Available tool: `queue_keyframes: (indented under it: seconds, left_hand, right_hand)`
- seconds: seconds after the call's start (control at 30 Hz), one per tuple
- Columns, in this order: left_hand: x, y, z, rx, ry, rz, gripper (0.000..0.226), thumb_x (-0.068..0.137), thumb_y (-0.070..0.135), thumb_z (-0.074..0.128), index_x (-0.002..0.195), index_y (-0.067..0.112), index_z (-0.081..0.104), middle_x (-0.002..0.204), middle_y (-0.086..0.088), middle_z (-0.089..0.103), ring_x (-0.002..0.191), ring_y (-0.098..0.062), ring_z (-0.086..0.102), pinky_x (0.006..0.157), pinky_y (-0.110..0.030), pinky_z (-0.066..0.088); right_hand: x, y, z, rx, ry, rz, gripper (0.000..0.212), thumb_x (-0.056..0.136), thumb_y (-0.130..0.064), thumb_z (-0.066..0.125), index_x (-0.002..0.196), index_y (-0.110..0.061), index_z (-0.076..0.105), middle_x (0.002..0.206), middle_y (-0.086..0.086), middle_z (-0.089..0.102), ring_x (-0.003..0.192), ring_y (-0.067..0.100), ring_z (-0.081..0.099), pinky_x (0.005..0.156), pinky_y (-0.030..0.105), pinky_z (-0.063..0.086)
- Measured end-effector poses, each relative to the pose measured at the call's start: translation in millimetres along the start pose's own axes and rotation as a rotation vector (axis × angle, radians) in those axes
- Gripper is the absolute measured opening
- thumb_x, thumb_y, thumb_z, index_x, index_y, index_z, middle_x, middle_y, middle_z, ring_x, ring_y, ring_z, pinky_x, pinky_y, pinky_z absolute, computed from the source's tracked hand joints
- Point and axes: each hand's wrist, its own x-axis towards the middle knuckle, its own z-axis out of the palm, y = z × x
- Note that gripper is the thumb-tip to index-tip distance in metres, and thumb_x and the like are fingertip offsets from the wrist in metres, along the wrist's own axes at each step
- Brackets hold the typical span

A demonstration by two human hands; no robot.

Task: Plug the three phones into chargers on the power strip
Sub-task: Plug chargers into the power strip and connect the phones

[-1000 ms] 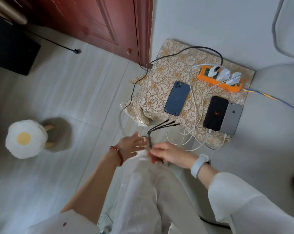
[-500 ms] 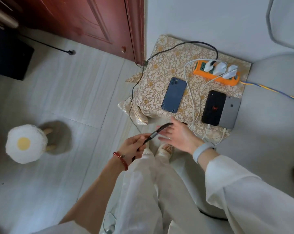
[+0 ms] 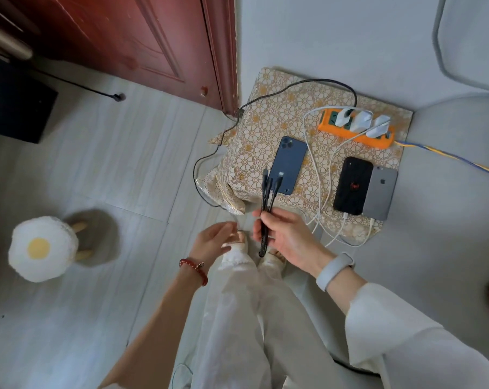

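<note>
My right hand [image 3: 287, 237] pinches the black braided cable [image 3: 265, 217] just below where it splits into three short tips, which fan upward over the near end of the blue phone [image 3: 289, 165]. My left hand [image 3: 214, 242] hangs empty beside it, fingers loose, not touching the cable. The cable looks light and limp, so the tips will likely droop and wander unless I take one by its hard plug shell, right behind the connector, and steady the phone with my free hand; its back looks slick and could slide on the patterned cloth [image 3: 254, 130]. The blue phone lies face down near the cloth's left edge, its port end toward me, not yet plugged in. The black phone [image 3: 352, 185] and the grey phone [image 3: 381, 193] lie side by side, touching, by the near right corner, each with a white lead at its near end. The orange power strip [image 3: 355, 134] sits at the far right corner carrying three white chargers [image 3: 362, 122].
</note>
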Motion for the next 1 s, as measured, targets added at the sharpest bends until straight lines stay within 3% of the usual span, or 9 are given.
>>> queue_keyframes:
  seconds: [0.17,0.3,0.43,0.57,0.7,0.8,0.87,1.0]
  left_hand:
    - [-2,34,12,-0.013,-0.035,0.208,0.012,0.086,0.02,0.056,0.094,0.019,0.065,0.088,0.002,0.068,0.082,-0.009,0.063,0.077,-0.024,0.052]
    - [2,39,19,0.039,-0.018,0.293,0.015,0.08,0.004,0.063,0.076,0.019,0.065,0.057,0.017,0.068,0.056,0.008,0.059,0.057,-0.007,0.048]
    - [5,35,18,0.044,-0.029,0.303,0.021,0.082,0.001,0.059,0.073,0.019,0.063,0.053,0.02,0.066,0.053,0.007,0.058,0.057,-0.007,0.047]
    - [5,32,18,0.058,-0.083,0.305,0.022,0.086,0.0,0.054,0.076,0.017,0.063,0.056,0.018,0.067,0.055,0.005,0.057,0.062,-0.011,0.049]
    - [8,29,20,0.041,-0.115,0.287,0.02,0.088,0.0,0.051,0.077,0.012,0.063,0.056,0.011,0.065,0.054,-0.004,0.058,0.063,-0.02,0.052]
    - [10,28,23,-0.023,-0.067,0.267,0.021,0.089,-0.001,0.048,0.079,0.012,0.061,0.06,0.009,0.066,0.057,-0.003,0.062,0.067,-0.019,0.055]
    - [11,26,22,-0.047,-0.039,0.248,0.022,0.09,-0.002,0.044,0.081,0.013,0.058,0.066,0.001,0.062,0.056,-0.002,0.063,0.067,-0.019,0.055]
    - [25,16,20,-0.072,0.178,0.064,0.022,0.093,0.002,0.036,0.094,0.007,0.057,0.074,-0.006,0.056,0.06,-0.009,0.063,0.067,-0.027,0.049]
  right_hand:
    - [-5,11,3,-0.25,0.025,0.0,0.018,0.091,-0.006,0.049,0.088,-0.01,0.067,0.068,0.005,0.066,0.063,0.017,0.062,0.07,0.025,0.056]
    - [-8,12,4,-0.277,-0.028,0.003,0.02,0.092,-0.006,0.047,0.09,-0.009,0.066,0.071,0.008,0.065,0.061,0.013,0.062,0.069,0.024,0.055]
    - [-9,11,1,-0.27,-0.047,0.012,0.02,0.092,-0.006,0.047,0.092,-0.009,0.067,0.07,0.006,0.065,0.062,0.013,0.062,0.067,0.022,0.055]
    - [-10,11,-3,-0.236,-0.041,0.039,0.02,0.092,-0.009,0.048,0.086,-0.011,0.068,0.071,0.006,0.069,0.066,0.02,0.064,0.072,0.029,0.054]
    - [-9,12,-4,-0.252,-0.04,0.071,0.024,0.093,-0.02,0.048,0.095,-0.006,0.067,0.084,0.011,0.071,0.078,0.028,0.066,0.084,0.039,0.053]
    - [-2,15,-3,-0.283,0.169,0.023,0.021,0.086,-0.018,0.056,0.086,-0.002,0.069,0.085,0.018,0.068,0.08,0.036,0.065,0.084,0.046,0.05]
    - [2,18,-6,-0.346,0.385,-0.094,0.016,0.083,-0.014,0.057,0.073,-0.007,0.068,0.074,0.015,0.066,0.073,0.03,0.061,0.081,0.049,0.051]
    - [8,21,-22,-0.301,0.555,-0.135,0.025,0.089,-0.001,0.038,0.082,-0.02,0.052,0.062,0.006,0.054,0.067,0.026,0.057,0.082,0.048,0.051]
